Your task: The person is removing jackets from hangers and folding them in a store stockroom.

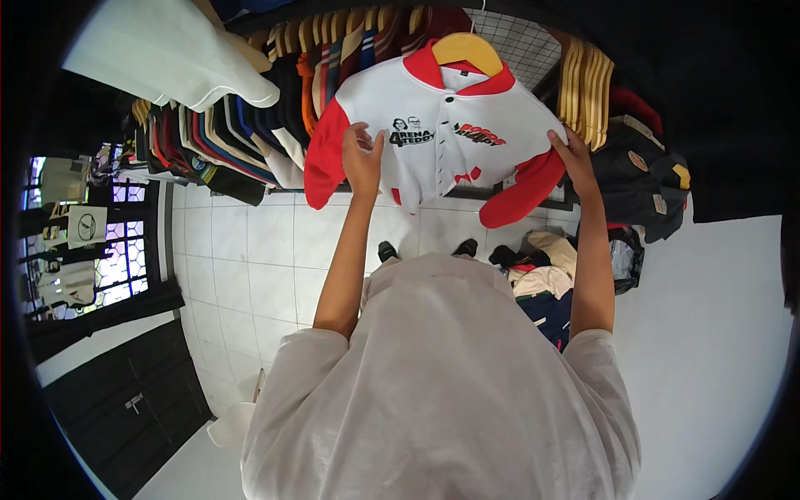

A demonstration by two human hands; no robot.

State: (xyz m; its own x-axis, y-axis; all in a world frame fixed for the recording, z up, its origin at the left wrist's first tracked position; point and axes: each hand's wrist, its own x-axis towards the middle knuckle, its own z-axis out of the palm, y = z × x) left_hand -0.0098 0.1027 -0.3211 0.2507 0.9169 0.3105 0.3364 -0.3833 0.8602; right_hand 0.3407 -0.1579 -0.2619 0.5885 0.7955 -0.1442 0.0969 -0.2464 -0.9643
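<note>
A white snap-front jacket [419,94] with red sleeves and a red collar hangs on a wooden hanger [470,51] in front of me. Printed graphics with writing mark both sides of its chest, and the snaps below the collar look fastened. Over the seam of the sleeve on the left is my left hand [364,161], thumb and fingers apart; whether it touches the cloth is unclear. My right hand [574,161] grips the jacket near the other shoulder seam, with the thumb in front and the fingers partly hidden.
Garments on hangers [231,140] crowd a rack at the left. More wooden hangers [584,94] and a dark shirt [644,169] hang at the right. A pale garment [169,56] juts in at upper left. Folded clothes [547,281] lie on the tiled floor [269,231].
</note>
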